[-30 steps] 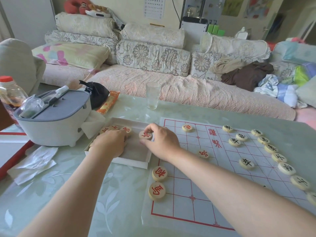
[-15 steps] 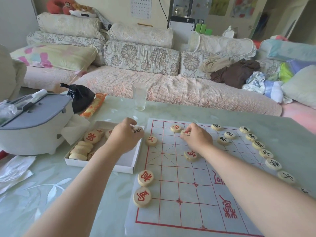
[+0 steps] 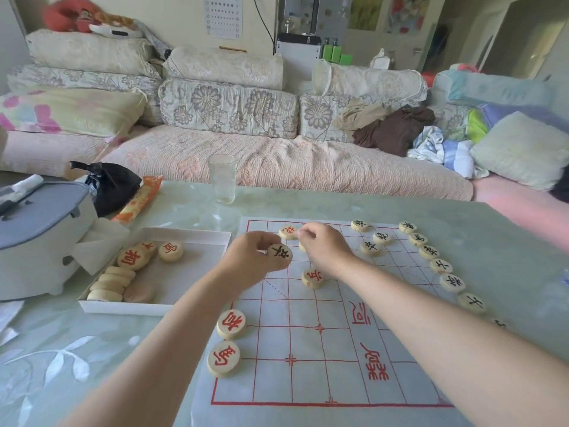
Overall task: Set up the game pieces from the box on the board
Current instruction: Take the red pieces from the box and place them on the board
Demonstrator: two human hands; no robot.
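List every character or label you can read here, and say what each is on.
"卒", black: held piece in the left hand.
"馬", red: nearest piece on the board.
"相", red: boxed piece in the box.
"河", red: printed on the board.
Wall chart and far black pieces: too small or blurred to read.
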